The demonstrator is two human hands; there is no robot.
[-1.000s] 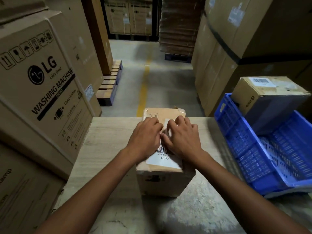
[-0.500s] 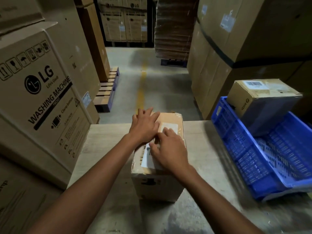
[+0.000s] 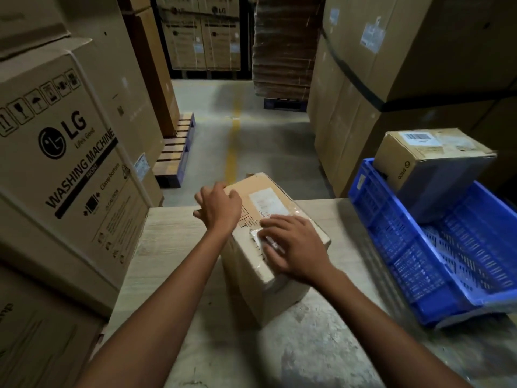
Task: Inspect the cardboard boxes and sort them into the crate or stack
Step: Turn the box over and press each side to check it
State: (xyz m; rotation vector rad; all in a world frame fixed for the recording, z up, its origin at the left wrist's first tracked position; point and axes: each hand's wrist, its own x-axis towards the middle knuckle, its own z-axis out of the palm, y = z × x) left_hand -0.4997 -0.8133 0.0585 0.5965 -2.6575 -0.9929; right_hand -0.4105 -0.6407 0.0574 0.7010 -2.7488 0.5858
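A small cardboard box (image 3: pixel 265 208) with white labels on its top stands on the table (image 3: pixel 173 242), turned at an angle. My left hand (image 3: pixel 219 207) grips its far left top edge with curled fingers. Flat on the near top of the box lies my right hand (image 3: pixel 296 245), its fingers spread over a label. A blue plastic crate (image 3: pixel 436 264) sits at the table's right, and a second cardboard box (image 3: pixel 430 163) rests tilted in its far end.
Large washing machine cartons (image 3: pixel 70 152) are stacked close on the left. Tall cartons (image 3: pixel 391 65) rise on the right behind the crate. Beyond the table runs a concrete aisle (image 3: pixel 251 141) with a yellow line, a wooden pallet (image 3: pixel 176 152) and more stacked cartons.
The box has been rotated on the table, its far end swinging left. My left hand moved from the top to the far left edge, and my right hand slid toward the near end.
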